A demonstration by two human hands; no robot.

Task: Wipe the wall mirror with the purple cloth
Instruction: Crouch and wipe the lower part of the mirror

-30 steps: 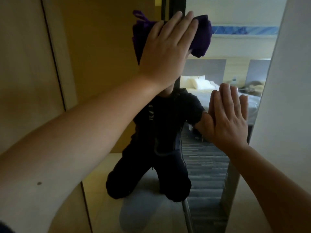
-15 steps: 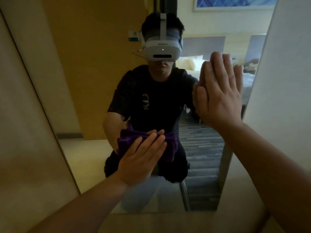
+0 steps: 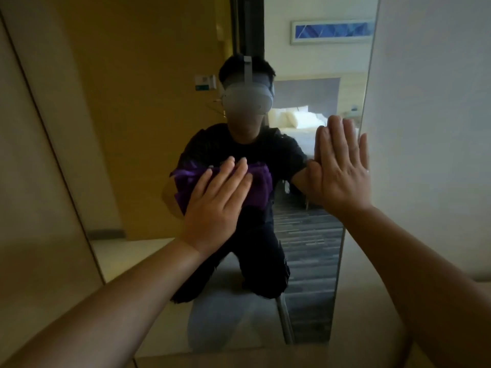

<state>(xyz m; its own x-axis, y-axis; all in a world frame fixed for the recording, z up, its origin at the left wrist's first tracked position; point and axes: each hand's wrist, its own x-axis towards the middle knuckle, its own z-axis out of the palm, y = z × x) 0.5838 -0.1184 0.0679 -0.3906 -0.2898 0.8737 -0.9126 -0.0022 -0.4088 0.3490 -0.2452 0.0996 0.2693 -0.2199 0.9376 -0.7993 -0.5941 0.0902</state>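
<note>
Left hand (image 3: 215,208) flat on purple cloth (image 3: 259,185) against mirror (image 3: 159,128) (right hand (image 3: 341,168) flat too, fingers straight)

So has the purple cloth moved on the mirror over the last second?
Yes. The purple cloth, pressed by the left hand, dropped from the top of the mirror to mid-height, level with the right hand.

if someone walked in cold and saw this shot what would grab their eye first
Probably the purple cloth, the one bright colour in a dim frame, pressed flat against the wall mirror by the left hand near the centre. Next, the right hand, flat on the glass by the mirror's right edge. Behind both, the reflection shows a kneeling person in dark clothes and a lit bed beyond.
</note>
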